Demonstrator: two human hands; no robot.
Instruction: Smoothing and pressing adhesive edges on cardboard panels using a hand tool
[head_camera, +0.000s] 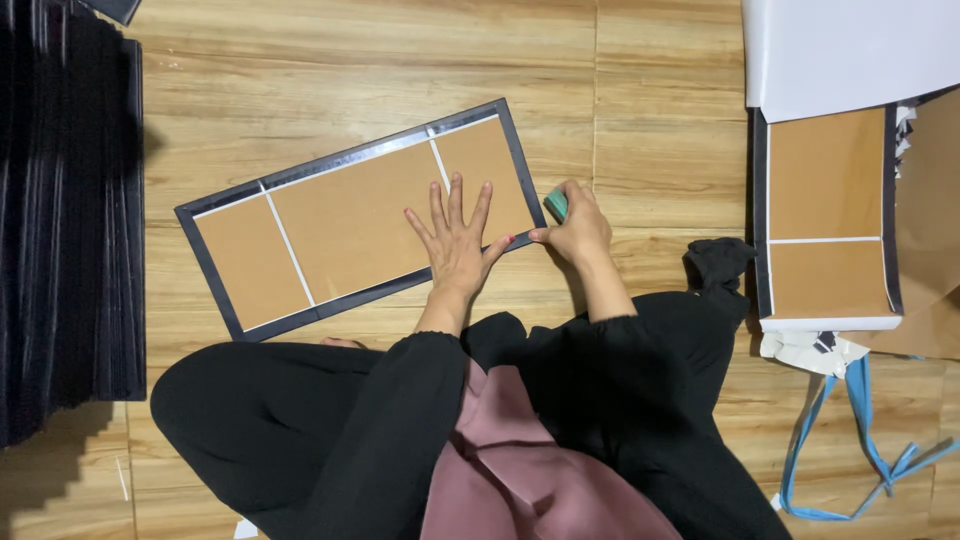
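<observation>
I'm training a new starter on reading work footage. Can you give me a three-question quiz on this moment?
1. True or false: the left hand lies flat, fingers spread, on the brown panel.
2. What colour is the small tool in the right hand?
3. The black stack lies at which picture edge: A left, B right, C bottom?

Key: 1 true; 2 green; 3 A.

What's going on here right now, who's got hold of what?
A person sits on a wooden floor with a flat brown board with a black border in front of them. The left hand is spread flat on the board's right end. The right hand grips a small teal tool at the board's right edge. A black stack stands to the left; similar boards lie to the right.
</observation>
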